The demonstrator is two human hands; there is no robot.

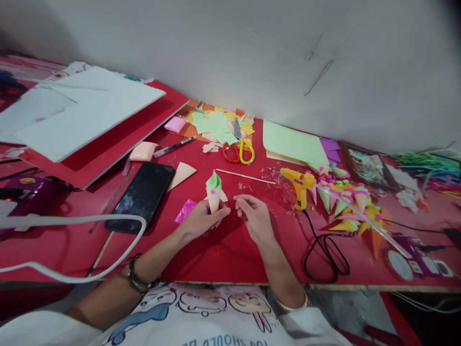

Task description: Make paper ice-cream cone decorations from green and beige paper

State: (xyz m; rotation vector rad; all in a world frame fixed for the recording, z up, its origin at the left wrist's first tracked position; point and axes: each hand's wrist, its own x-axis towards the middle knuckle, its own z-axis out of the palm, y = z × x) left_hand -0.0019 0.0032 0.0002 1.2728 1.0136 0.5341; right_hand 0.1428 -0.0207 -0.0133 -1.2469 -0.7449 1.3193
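My left hand (201, 220) is closed around the lower part of a small paper cone (213, 196), which stands upright in its grip. The cone is pale peach with a rolled light green top, a pink dot on its front and a pink tip. Just to the right, my right hand (255, 216) hovers apart from the cone, its fingers curled and drawn together; whatever lies between the fingertips, if anything, is too small to make out. A shiny pink packet (186, 210) lies beside my left hand. Behind the cone is a peach paper piece (224, 196), partly covered.
A thin stick (245, 176), scissors (239, 150) and paper scraps (216, 126) lie ahead. To the right are a yellow glue gun (298, 185) with a black cord and several finished cones (345, 197). A phone (142, 196) and white cable (118, 218) occupy the left.
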